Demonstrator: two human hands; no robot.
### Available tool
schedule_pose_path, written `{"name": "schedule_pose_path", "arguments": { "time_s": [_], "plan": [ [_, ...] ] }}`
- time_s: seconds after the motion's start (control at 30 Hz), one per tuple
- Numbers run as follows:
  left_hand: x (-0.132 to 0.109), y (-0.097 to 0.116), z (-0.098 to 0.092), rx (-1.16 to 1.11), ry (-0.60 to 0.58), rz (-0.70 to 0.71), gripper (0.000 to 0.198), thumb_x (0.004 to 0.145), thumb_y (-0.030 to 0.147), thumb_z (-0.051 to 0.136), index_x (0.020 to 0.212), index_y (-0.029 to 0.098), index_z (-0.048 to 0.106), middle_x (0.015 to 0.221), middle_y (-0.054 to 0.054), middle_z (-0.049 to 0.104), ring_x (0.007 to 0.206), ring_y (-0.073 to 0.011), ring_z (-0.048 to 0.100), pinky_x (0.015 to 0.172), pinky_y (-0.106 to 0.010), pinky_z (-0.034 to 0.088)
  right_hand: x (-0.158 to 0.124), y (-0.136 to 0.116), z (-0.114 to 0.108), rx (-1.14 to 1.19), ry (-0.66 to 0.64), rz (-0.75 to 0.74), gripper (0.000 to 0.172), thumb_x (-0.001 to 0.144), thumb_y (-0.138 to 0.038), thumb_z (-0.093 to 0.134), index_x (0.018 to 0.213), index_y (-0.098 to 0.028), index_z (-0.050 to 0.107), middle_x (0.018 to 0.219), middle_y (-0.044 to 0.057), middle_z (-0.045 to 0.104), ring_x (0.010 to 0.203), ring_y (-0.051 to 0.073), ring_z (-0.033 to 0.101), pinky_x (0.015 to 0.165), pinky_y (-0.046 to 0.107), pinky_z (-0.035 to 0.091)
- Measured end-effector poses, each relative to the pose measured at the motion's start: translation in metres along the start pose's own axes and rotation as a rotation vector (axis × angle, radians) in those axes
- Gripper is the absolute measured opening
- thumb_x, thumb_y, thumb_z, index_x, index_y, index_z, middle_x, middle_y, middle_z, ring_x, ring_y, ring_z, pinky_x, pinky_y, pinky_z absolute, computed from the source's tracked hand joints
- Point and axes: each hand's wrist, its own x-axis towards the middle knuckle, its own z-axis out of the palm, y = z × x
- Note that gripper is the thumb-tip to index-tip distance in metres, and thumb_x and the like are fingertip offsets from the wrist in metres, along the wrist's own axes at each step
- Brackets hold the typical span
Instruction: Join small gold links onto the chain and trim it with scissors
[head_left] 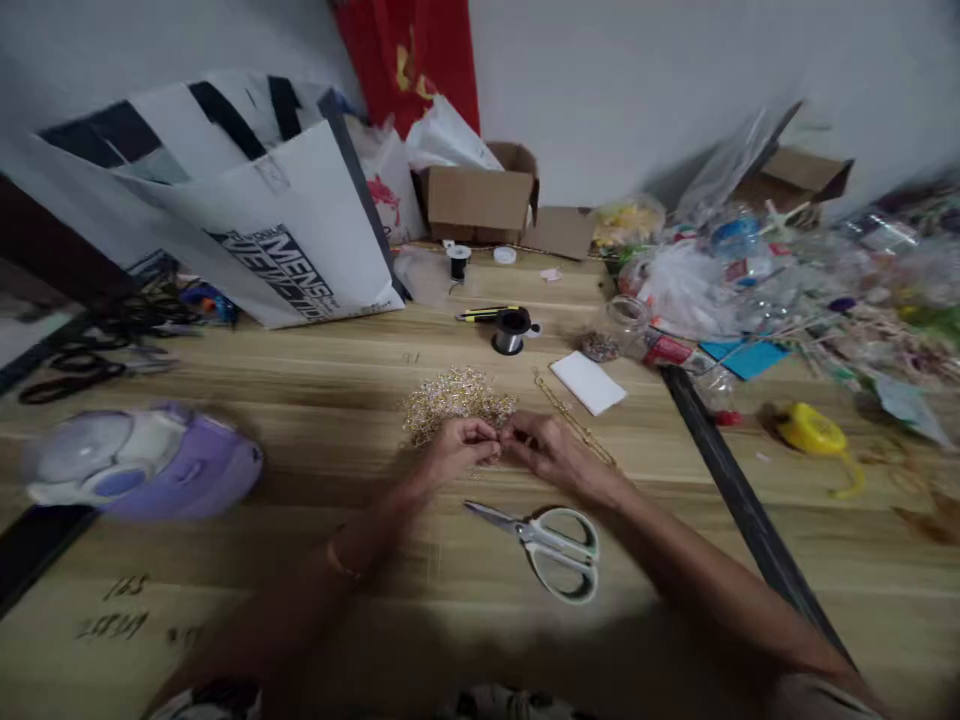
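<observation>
Bead pile [456, 395] on table [322, 385], just beyond L hand [454, 445] (nearer), long axis approx. L–R; R hand [551, 448] by its R end. Fingertips of both meet; grip on any item: can't tell.

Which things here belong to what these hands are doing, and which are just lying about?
Probably in use by the left hand and right hand:
- bead pile
- scissors
- wire spool

Probably just lying about:
- yellow tape measure
- white shopping bag
- red bag

1 red bag [448, 55] behind 1 open cardboard box [478, 200]
</observation>
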Motion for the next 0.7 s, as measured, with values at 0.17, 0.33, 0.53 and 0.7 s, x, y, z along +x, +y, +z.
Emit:
{"name": "schedule_pose_path", "arguments": {
  "time_s": [0.17,0.33,0.53,0.7],
  "plan": [
    [-0.003,0.001,0.004,0.065,0.054,0.084,0.014,0.063,0.022,0.069,0.064,0.012,0.06,0.059,0.0,0.06,0.054,-0.0092,0.053,0.054,-0.021,0.042,-0.001,0.002,0.001,0.005,0.019,0.034,0.007,0.084,-0.015,0.052,0.08,-0.015,0.058,0.068,-0.002,0.056,0.059,0.009,0.047,0.056,0.019,0.033],
    [-0.003,0.004,0.005,0.146,0.135,0.176,0.007,0.063,0.014,0.066,0.061,0.013,0.06,0.061,0.0,0.06,0.059,-0.0104,0.055,0.059,-0.021,0.043,0.001,0.005,0.009,0.098,0.095,0.043,0.009,0.083,-0.017,0.052,0.076,-0.015,0.057,0.065,-0.001,0.055,0.058,0.01,0.048,0.055,0.02,0.035],
    [-0.004,0.003,0.008,0.133,0.172,0.176,0.005,0.064,0.014,0.065,0.063,0.013,0.06,0.06,0.0,0.06,0.057,-0.0105,0.055,0.057,-0.021,0.043,0.004,0.007,0.02,0.54,0.034,0.222,0.02,0.087,-0.034,0.052,0.081,-0.015,0.053,0.063,0.001,0.063,0.053,0.011,0.058,0.05,0.021,0.044],
    [-0.004,0.003,0.008,0.096,0.181,0.148,0.01,0.063,0.019,0.069,0.063,0.012,0.061,0.059,-0.001,0.06,0.053,-0.0099,0.054,0.052,-0.02,0.041,0.005,0.01,0.023,0.699,0.023,0.275,0.031,0.082,-0.046,0.059,0.08,-0.016,0.051,0.07,0.005,0.067,0.066,0.016,0.067,0.053,0.022,0.05]
  ]
}}
